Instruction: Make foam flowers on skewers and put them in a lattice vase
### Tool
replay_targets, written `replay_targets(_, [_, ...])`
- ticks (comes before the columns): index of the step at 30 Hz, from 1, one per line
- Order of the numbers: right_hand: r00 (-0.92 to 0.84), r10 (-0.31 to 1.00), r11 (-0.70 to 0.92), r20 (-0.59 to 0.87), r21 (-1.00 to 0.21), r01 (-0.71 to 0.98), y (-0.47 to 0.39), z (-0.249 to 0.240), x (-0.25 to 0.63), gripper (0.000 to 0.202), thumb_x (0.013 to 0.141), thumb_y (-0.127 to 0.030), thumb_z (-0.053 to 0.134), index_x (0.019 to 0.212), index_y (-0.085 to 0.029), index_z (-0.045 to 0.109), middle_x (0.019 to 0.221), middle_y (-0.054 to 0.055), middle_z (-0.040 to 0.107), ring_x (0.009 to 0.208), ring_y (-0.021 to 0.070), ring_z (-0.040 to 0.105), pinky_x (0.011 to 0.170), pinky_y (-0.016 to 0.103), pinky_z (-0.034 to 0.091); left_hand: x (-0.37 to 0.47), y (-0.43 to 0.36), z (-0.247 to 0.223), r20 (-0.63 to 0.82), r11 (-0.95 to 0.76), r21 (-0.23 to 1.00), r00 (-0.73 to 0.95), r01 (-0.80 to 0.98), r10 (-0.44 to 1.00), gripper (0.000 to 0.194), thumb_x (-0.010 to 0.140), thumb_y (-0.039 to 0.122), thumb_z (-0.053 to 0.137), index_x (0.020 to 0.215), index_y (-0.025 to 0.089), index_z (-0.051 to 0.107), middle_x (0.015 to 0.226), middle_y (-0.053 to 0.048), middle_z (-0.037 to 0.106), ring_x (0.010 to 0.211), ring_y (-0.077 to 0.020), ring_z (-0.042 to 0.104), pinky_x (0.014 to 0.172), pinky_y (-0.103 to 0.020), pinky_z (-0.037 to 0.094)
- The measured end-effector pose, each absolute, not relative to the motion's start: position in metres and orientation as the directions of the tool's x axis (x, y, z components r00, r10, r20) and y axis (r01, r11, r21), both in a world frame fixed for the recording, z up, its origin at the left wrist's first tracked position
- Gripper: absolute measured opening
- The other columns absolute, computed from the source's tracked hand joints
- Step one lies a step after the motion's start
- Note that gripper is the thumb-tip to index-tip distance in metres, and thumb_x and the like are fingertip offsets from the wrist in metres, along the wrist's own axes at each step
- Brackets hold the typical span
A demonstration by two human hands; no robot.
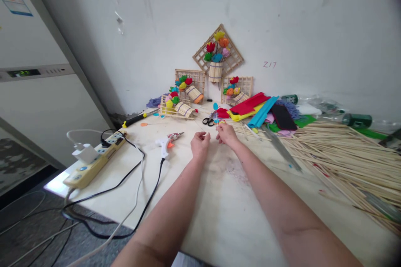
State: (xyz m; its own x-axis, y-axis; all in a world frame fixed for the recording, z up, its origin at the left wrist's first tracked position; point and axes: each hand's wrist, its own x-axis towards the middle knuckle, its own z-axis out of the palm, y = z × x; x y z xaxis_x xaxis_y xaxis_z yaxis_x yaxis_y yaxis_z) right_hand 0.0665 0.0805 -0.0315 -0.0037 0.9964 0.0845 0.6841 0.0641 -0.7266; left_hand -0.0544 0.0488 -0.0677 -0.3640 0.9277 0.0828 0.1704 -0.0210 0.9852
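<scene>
- Head view: right hand (226, 134) pinches a thin stick (216, 117) with a blue petal (215, 106) on top, held upright over the table (219, 200).
- Left hand (200, 142) sits just beside it, fingers curled; whether it grips anything I cannot tell.
- Risk: the stick looks frail and could snap or slip if pinched too hard; the glue gun (167, 142) lies near the left hand, with its cord trailing off the table edge, easy to snag.
- Count: four lattice flower frames (218, 52), one pair of scissors (209, 121), one power strip (95, 158).

Bright, even daylight, soft shadows, sharp centre, with wide-angle bending and dark vignetting at the corners.
</scene>
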Motion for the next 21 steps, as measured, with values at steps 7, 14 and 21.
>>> replay_targets(7, [-0.087, 0.981, 0.141, 0.171, -0.335, 0.931, 0.074, -0.019, 0.070, 0.022, 0.081, -0.024, 0.047, 0.085, -0.018, 0.067, 0.083, 0.008, 0.069, 0.084, 0.0177, 0.062, 0.071, 0.024, 0.043, -0.055, 0.045, -0.064, 0.068, -0.048, 0.997, -0.374, 0.063, 0.925, 0.023, 0.075, 0.034, 0.054, 0.082, 0.013, 0.058, 0.070, -0.005, 0.066, 0.060, -0.0110, 0.060, 0.057, -0.021, 0.045])
replay_targets(14, [-0.106, 0.981, 0.132, 0.164, -0.153, 0.979, 0.075, -0.020, 0.062, 0.029, 0.085, -0.030, 0.042, 0.097, -0.022, 0.067, 0.099, 0.009, 0.067, 0.096, 0.0218, 0.060, 0.074, 0.027, 0.043, -0.054, 0.042, -0.062, 0.060, -0.040, 0.997, -0.371, 0.061, 0.927, 0.022, 0.076, 0.033, 0.052, 0.080, 0.013, 0.058, 0.065, -0.005, 0.065, 0.051, -0.0097, 0.055, 0.050, -0.020, 0.042])
replay_targets(21, [-0.133, 0.987, 0.137, 0.088, -0.041, 0.990, 0.087, -0.031, 0.056, 0.031, 0.086, -0.028, 0.041, 0.101, -0.017, 0.067, 0.103, 0.015, 0.065, 0.098, 0.0252, 0.060, 0.076, 0.030, 0.044, -0.053, 0.040, -0.060, 0.041, -0.032, 0.999, -0.378, 0.031, 0.925, 0.021, 0.075, 0.033, 0.052, 0.079, 0.014, 0.057, 0.064, -0.004, 0.065, 0.049, -0.0092, 0.053, 0.047, -0.020, 0.040])
